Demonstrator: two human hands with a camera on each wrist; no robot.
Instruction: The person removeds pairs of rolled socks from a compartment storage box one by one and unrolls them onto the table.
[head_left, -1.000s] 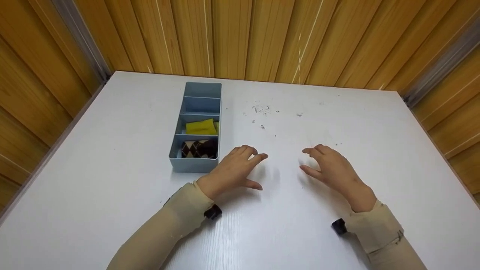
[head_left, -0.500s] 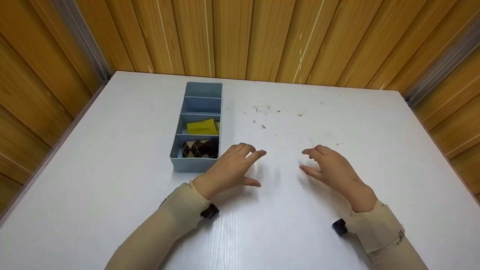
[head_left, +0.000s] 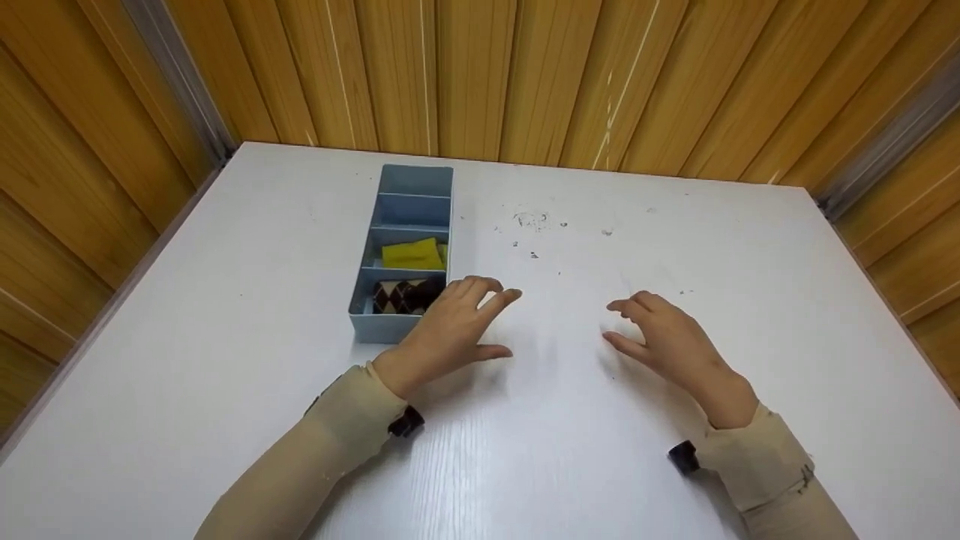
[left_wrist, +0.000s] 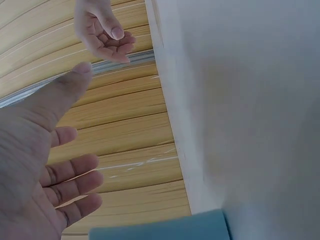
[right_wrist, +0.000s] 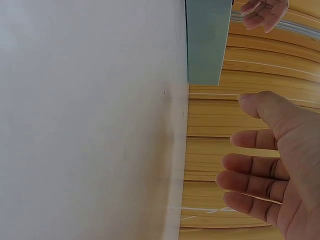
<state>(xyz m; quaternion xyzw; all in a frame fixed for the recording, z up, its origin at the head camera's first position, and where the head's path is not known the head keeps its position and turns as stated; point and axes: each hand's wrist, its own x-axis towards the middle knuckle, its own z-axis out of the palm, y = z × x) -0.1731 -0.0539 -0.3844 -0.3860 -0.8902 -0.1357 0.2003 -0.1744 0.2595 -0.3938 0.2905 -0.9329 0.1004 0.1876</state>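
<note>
My left hand (head_left: pixel 448 324) hovers with relaxed, spread fingers beside the near right corner of a blue-grey divided storage box (head_left: pixel 386 328), overlapping that corner in the head view. Farther right, my right hand (head_left: pixel 671 337) is held over the table with thumb and fingers apart. Both palms are bare in the wrist views. Inside the box's nearest compartment lies a rolled brown-and-beige argyle sock (head_left: pixel 397 297), partly covered by the left hand. A folded yellow cloth item (head_left: pixel 412 254) lies in the compartment behind it. The two farther compartments hold nothing visible.
A white table (head_left: pixel 570 450) carries the box left of centre, its long side running away from me. Dark scuff marks (head_left: pixel 532 219) dot the surface beyond the hands. Wood-look panels (head_left: pixel 480 75) rise along the back and both sides.
My left hand has drifted slightly left and away from me, now covering part of the box's near right corner. The right hand stays nearly still. The whole head view has shifted a little.
</note>
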